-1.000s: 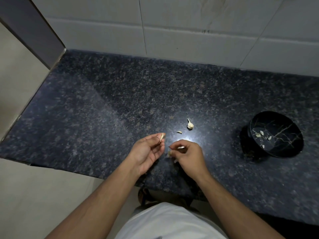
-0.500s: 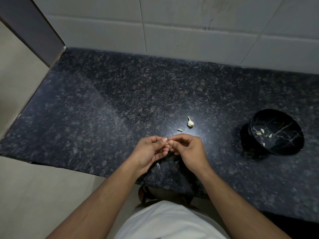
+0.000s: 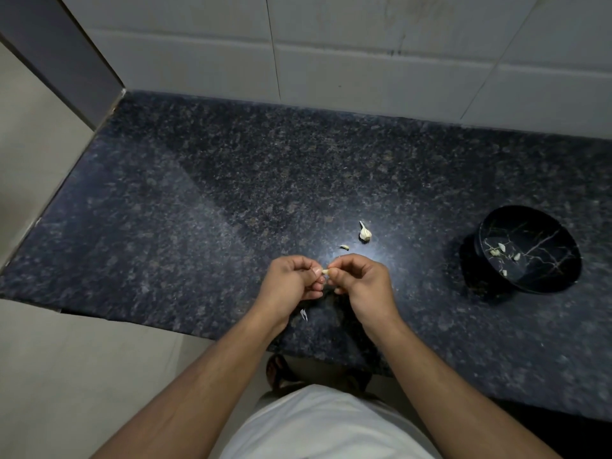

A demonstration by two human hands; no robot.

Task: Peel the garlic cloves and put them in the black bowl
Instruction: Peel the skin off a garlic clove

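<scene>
A small pale garlic clove (image 3: 325,271) is pinched between the fingertips of my left hand (image 3: 291,283) and my right hand (image 3: 359,281), which meet above the dark granite counter (image 3: 198,210) near its front edge. Just beyond the hands an unpeeled clove (image 3: 365,232) with a pointed tip lies on the counter, with a smaller garlic piece (image 3: 344,247) beside it. The black bowl (image 3: 559,283) stands at the right and holds several peeled cloves (image 3: 501,248).
A scrap of white garlic skin (image 3: 303,314) lies on the counter under my left wrist. A tiled wall (image 3: 364,54) runs along the back. The counter's left and front edges drop to a light floor (image 3: 66,376).
My hands have come together: one second ago they were apart, the left holding a sliver of skin. That skin now lies on the counter, and both hands pinch the clove.
</scene>
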